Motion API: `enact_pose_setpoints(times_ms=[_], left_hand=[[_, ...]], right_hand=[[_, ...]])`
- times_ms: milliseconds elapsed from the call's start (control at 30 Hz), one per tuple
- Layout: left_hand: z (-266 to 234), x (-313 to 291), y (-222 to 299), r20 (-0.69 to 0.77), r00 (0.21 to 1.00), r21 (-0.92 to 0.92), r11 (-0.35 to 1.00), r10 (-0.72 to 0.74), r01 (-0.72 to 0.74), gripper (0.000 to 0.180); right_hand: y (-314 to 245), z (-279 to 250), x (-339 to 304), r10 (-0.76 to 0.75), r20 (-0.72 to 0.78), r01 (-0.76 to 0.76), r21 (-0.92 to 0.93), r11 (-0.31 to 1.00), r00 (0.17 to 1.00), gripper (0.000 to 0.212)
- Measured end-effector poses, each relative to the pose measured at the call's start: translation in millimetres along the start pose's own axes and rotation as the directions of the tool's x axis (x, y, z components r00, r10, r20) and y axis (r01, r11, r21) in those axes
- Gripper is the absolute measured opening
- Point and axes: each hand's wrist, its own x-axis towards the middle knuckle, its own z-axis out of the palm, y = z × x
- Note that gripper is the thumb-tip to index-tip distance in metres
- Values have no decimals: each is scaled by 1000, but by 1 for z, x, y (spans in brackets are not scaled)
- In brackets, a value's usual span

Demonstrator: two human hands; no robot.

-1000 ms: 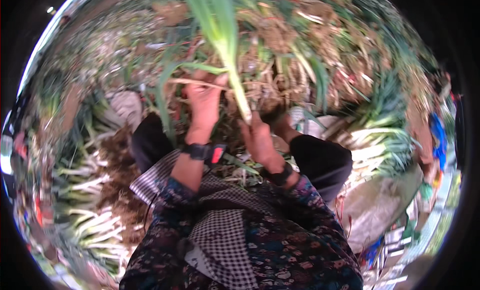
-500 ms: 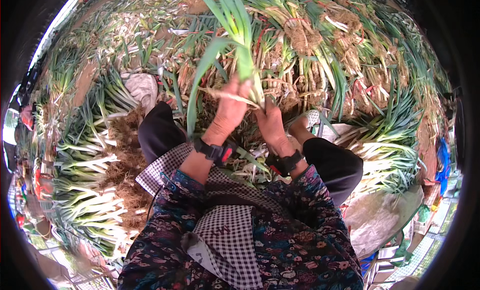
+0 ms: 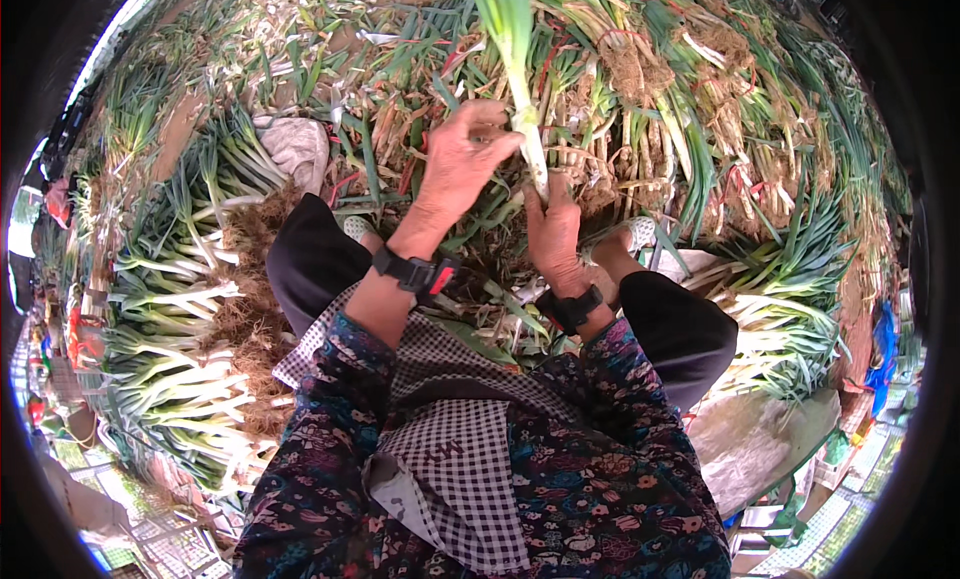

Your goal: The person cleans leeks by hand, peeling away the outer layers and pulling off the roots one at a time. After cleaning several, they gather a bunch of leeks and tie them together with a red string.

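A long green onion (image 3: 524, 104) stands nearly upright in front of me, green leaves at the top and a pale stalk below. Around the low white end of that stalk, my right hand (image 3: 555, 234) is closed. My left hand (image 3: 462, 164) is beside the middle of the stalk, its fingers curved and a gap showing between thumb and forefinger. Its fingertips come close to the stalk; whether they touch it I cannot tell. Trimmings and loose leaves (image 3: 490, 304) lie on the ground between my legs.
Rows of green onions with brown roots (image 3: 175, 379) lie to my left, and another pile (image 3: 785, 324) is on the right. Tied bundles (image 3: 635, 64) lie ahead. A pale sack (image 3: 295, 149) sits at the left pile, a larger one (image 3: 765, 434) at the lower right.
The green onion has moved right and stands straighter. A drooping leaf and a peeled strip by my left hand are gone from view. My left hand's fingers have spread; both hands have shifted.
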Motion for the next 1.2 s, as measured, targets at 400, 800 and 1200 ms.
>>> enact_pose_setpoints(times_ms=[400,800,1200], left_hand=[[9,-21,-36,-11,989,-506,854,-145,120,16],[31,-26,15,-244,961,-10,990,133,-140,21],[29,-26,42,-357,877,77,946,322,-316,22]], right_hand=[[4,-30,-32,-40,341,-61,279,958,939,13],[-8,-28,-39,-108,41,108,-6,994,993,28],[-24,-34,-33,-194,-42,189,-110,976,980,33]])
